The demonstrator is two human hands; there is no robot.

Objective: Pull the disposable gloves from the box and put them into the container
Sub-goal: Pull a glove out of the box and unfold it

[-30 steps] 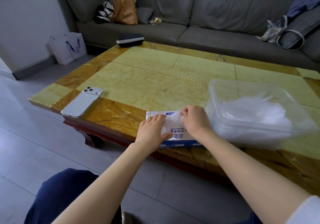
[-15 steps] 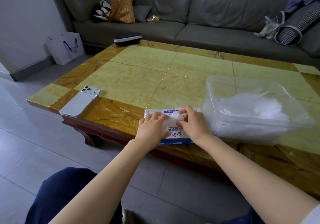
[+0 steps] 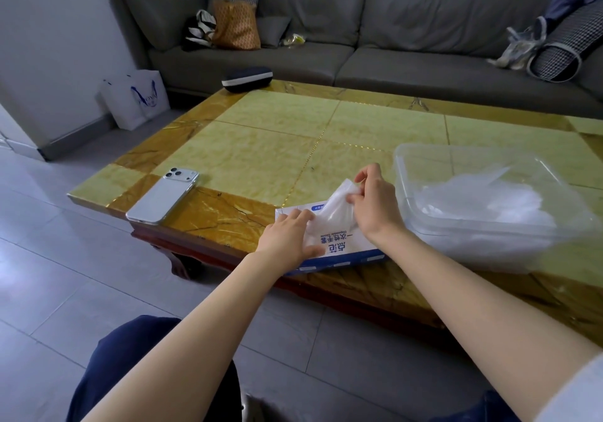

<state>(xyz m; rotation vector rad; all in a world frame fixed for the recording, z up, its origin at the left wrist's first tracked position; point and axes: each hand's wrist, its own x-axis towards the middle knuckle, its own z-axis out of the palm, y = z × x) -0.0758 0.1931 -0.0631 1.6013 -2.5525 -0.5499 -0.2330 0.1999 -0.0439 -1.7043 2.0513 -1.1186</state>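
Clear plastic glove (image 3: pixel 334 207) pinched in my right hand (image 3: pixel 375 207), lower centre of frame; my left hand (image 3: pixel 287 240) flat, pressing the box (image 3: pixel 346 243).

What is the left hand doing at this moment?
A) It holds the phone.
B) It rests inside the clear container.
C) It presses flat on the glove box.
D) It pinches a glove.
C: the left hand lies with straight fingers on the box, while the right hand pinches the glove.

Grey sofa (image 3: pixel 408 62), seemingly marble table (image 3: pixel 261 147)
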